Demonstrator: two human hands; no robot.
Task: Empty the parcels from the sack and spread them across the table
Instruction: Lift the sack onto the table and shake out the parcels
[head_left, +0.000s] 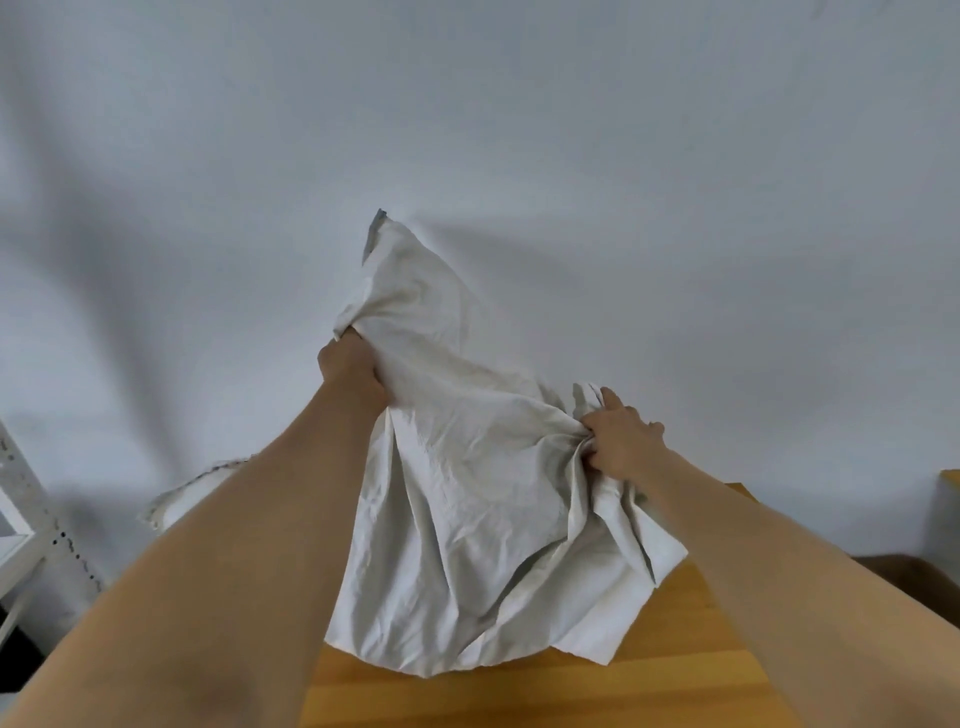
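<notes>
Two bare forearms fill the near foreground, both reaching up and forward over the wooden table. Between them hangs the sack — off-white, creased cloth, held up in the air by both hands, its lower folds draping down to the table's far edge; whether it touches the wood cannot be told. No parcels can be seen.

Left hand sits higher, at the sack's left side about halfway up; fingers curled tight, a bunch of cloth gripped in the fist. Above that grip the sack rises to a pointed corner with a small grey patch at the tip.

Right hand is lower and to the right, gripping a gathered wad of cloth at the sack's right edge; thumb and most fingers closed on the fabric, one finger pointing straight up.

Left arm comes in from the lower left, right arm from the lower right — both nearly straight.

Behind: a white draped backdrop. White perforated shelving at far left. A second pale cloth bundle shows past the left forearm.
</notes>
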